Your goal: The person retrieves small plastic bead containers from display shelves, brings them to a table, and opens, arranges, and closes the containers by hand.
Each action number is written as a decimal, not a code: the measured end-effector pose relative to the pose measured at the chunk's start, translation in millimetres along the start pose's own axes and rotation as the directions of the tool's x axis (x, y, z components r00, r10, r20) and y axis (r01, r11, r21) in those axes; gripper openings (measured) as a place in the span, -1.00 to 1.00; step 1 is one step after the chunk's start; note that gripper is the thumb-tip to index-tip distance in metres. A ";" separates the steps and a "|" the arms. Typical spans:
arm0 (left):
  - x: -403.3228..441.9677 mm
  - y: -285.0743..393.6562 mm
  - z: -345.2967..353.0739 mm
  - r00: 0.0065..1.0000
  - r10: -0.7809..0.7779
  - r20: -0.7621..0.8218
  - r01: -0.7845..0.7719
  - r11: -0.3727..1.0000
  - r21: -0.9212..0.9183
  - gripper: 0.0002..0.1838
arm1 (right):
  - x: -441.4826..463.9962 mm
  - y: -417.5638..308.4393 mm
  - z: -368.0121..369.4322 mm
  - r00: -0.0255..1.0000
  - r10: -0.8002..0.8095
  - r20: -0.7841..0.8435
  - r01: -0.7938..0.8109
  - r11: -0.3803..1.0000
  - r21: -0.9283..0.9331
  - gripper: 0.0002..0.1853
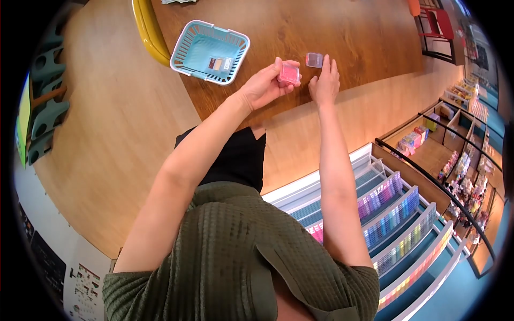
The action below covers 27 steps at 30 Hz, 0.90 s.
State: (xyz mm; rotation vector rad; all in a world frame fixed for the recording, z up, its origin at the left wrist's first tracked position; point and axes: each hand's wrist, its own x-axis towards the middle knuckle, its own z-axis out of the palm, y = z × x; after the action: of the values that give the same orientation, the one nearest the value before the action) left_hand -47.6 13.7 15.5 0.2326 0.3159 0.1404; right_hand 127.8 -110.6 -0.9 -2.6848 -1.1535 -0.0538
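My left hand (266, 85) holds a small clear case with pink contents (289, 74) above the wooden table, its fingers closed round the case. To the right, a second small clear case with dark contents (314, 60) lies on the table. My right hand (325, 85) is beside that dark case, its fingers apart and nothing held in it. Left of both hands stands a light blue plastic basket (201, 52) with slotted walls. Inside the basket lie a small brown-and-beige case (215, 63) and a white label beside it.
The brown wooden table (369, 32) spans the top. A yellow chair (150, 32) touches its left side. A red chair (436, 22) stands at the far right. Racks of coloured items (396, 219) and shelves (455, 144) are below and right.
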 end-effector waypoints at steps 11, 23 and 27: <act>5.8 -6.7 2.8 0.989 -0.012 -0.145 0.006 0.999 -0.037 -0.37 | -21.0 -66.7 -57.0 0.819 -0.430 -0.380 0.549 0.779 0.303 -0.66; -20.5 -19.5 -14.2 0.944 -0.049 -0.328 0.045 0.999 -0.021 -0.48 | -25.1 -39.3 -41.9 0.999 0.055 0.000 -0.044 0.798 0.601 -0.63; -32.1 -17.9 -10.0 0.945 -0.076 -0.318 0.070 0.997 -0.032 -0.48 | 3.4 -25.9 -22.4 0.986 0.163 -0.040 -0.152 0.967 0.206 -0.34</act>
State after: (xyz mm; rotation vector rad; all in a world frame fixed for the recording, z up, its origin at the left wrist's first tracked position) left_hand -79.3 -7.1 11.1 0.1775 0.6453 0.1074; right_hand 112.7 -95.6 26.1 -2.5660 -0.8741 0.0121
